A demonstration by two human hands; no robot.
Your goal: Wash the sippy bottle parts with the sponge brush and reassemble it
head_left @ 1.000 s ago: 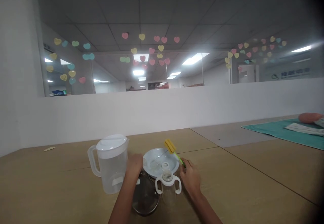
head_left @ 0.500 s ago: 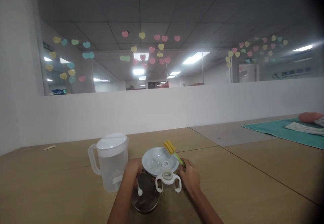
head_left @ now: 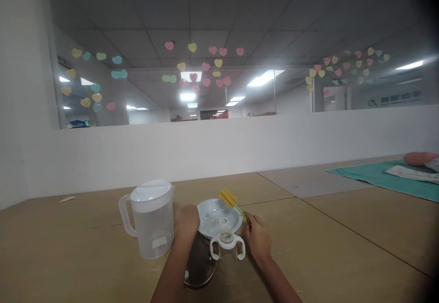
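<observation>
My right hand (head_left: 258, 240) is closed on the green handle of a brush. Its yellow sponge head (head_left: 228, 198) is held over the far rim of a white bowl (head_left: 215, 216). My left hand (head_left: 187, 219) is curled at the bowl's left rim, between the bowl and a clear lidded pitcher (head_left: 151, 219); what its fingers hold is hidden. A clear baby bottle with white side handles (head_left: 227, 247) stands in front of the bowl. A round glass lid (head_left: 200, 267) lies flat under my left forearm, with a small white knob showing near it.
A teal mat (head_left: 380, 178) lies at the far right with an orange object (head_left: 420, 158) and a white sheet (head_left: 411, 173) on it. A small wooden stick (head_left: 66, 199) lies at the far left. A low white partition closes off the table's far edge.
My left hand has moved from over the glass lid up to the bowl's left rim. The brush's sponge head has shifted slightly over the bowl. My right hand has stayed in place.
</observation>
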